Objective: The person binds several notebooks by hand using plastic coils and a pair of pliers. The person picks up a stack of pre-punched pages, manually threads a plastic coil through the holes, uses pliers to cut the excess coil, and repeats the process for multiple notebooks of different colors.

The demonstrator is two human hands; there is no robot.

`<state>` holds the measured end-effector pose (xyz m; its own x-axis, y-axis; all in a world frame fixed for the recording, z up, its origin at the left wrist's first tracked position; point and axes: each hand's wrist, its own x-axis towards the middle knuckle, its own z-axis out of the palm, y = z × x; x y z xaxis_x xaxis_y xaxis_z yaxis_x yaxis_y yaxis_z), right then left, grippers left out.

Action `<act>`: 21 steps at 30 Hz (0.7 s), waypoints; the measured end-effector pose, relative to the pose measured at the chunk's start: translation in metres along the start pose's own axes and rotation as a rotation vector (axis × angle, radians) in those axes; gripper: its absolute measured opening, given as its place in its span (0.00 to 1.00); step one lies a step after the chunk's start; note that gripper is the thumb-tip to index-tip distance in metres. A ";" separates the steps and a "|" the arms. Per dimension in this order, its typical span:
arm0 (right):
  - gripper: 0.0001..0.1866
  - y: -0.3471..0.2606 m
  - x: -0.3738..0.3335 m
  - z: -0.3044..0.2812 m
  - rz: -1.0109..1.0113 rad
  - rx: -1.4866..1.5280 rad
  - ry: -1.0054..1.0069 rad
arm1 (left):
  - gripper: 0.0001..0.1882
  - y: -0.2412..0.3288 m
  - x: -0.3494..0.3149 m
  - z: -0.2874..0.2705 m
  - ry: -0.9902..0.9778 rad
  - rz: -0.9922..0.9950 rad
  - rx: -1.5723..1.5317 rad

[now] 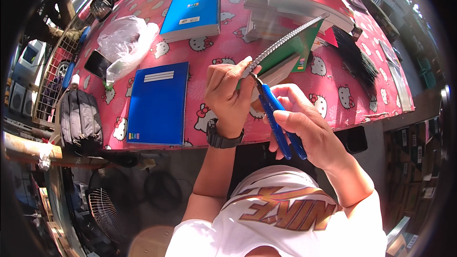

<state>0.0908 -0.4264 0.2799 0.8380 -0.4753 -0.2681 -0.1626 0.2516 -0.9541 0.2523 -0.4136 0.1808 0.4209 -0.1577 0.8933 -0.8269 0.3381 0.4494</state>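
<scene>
My left hand (231, 93), with a black watch on its wrist, grips a green spiral notebook (296, 47) by the lower end of its coil binding (288, 34). The notebook is raised and tilted over the table, its coil edge running up to the right. In my right hand (309, 128) is a pair of blue-handled pliers (281, 123). Their jaws meet the lower end of the coil, close to my left fingertips, which partly cover that spot. To the left, a blue notebook (158, 107) lies flat on the table.
The pink patterned tablecloth (147, 7) bears a stack of blue notebooks (190, 16), a taller notebook stack (309, 2), black coils (354, 59), a clear plastic bag (124, 43) and a dark phone (98, 64). A grey bag (81, 116) sits at the left edge; a fan (107, 209) stands below.
</scene>
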 end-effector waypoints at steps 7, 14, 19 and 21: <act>0.29 0.030 0.004 -0.035 -0.502 -0.722 0.150 | 0.14 -0.003 0.007 -0.011 -0.104 -0.323 -0.097; 0.29 0.119 -0.007 -0.221 -0.269 -1.193 0.761 | 0.12 -0.004 0.006 -0.009 -0.138 -0.362 -0.230; 0.30 0.153 0.005 -0.243 -0.278 -1.240 0.747 | 0.11 0.000 -0.004 -0.009 -0.099 -0.600 -0.473; 0.29 0.145 0.016 -0.242 -0.350 -0.985 0.645 | 0.11 0.003 -0.001 -0.008 -0.103 -0.579 -0.441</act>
<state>-0.0456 -0.6011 0.1055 0.5502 -0.7893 0.2726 -0.5386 -0.5849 -0.6065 0.2522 -0.4046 0.1815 0.6898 -0.5028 0.5209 -0.2469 0.5129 0.8221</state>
